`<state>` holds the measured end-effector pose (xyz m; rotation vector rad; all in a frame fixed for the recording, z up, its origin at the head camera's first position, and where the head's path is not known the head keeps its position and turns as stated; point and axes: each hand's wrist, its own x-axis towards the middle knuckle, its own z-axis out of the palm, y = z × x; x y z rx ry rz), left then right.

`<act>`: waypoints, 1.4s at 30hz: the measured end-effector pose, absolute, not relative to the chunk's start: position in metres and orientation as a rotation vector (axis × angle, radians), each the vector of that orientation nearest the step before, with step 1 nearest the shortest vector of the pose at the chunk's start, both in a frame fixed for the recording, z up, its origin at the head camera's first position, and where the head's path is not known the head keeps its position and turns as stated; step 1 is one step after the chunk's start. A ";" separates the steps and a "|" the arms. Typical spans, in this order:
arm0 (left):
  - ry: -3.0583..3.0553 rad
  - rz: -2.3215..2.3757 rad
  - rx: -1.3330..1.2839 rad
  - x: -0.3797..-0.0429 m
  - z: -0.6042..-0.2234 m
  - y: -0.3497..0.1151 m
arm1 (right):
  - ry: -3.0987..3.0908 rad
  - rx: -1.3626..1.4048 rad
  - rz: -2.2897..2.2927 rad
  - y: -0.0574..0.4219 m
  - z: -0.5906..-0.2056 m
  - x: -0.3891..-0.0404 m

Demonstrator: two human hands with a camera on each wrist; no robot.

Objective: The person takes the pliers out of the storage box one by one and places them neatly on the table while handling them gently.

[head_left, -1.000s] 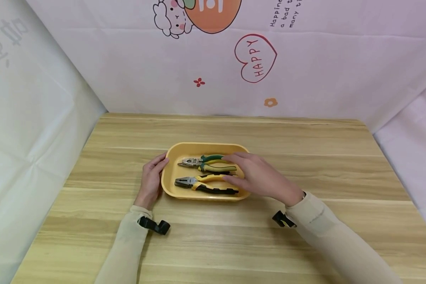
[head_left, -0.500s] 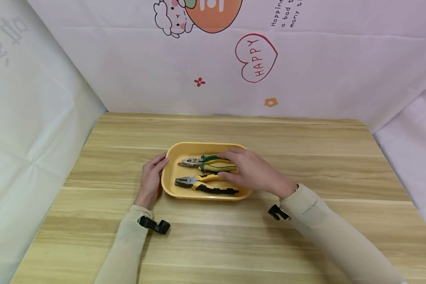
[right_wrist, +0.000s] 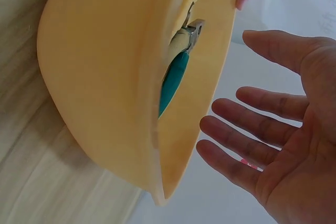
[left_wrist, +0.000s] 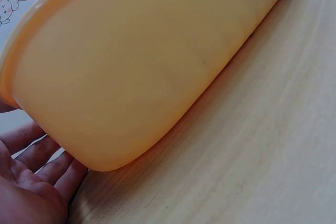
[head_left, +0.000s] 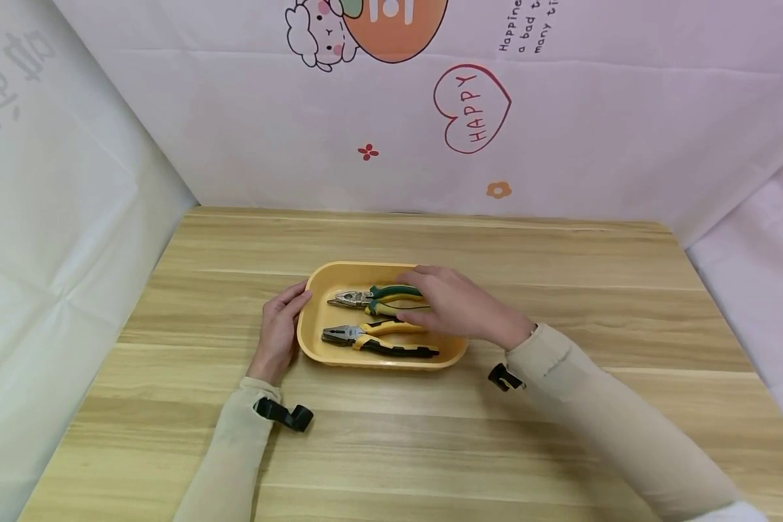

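A yellow plastic basin [head_left: 339, 355] stands on the table in the head view. In it lie pliers with green and yellow handles [head_left: 391, 293] and, nearer me, combination pliers with yellow and black handles [head_left: 398, 350]. My left hand [head_left: 278, 330] grips the basin's left end, thumb at the rim and fingers against the outer wall; the left wrist view shows those fingers [left_wrist: 58, 174] low beside it. Above the right end hovers my right hand [head_left: 460, 304], fingers spread and holding nothing, covering the handle ends of the green pliers. The right wrist view shows its empty palm [right_wrist: 304, 145].
The basin sits mid-way on a wood-grain table [head_left: 391, 449]. A white printed cloth [head_left: 261, 138] hangs behind the table, and more white cloth [head_left: 59, 217] closes the left and right sides. Black straps [head_left: 286, 415] are on both wrists.
My right hand has shifted left and slightly away from me, over the green-handled pliers. The left hand, the basin and both pliers stay where they were.
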<state>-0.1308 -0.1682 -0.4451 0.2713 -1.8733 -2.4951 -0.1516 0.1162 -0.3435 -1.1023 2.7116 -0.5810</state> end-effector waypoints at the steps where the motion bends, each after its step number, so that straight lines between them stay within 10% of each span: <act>1: -1.876 -2.494 0.271 -0.131 -0.445 -0.168 | 2.710 -1.101 -0.573 0.116 -0.343 -0.152; 42: -1.879 -2.479 0.259 -0.130 -0.445 -0.168 | 2.619 -0.978 -0.336 0.087 -0.352 -0.179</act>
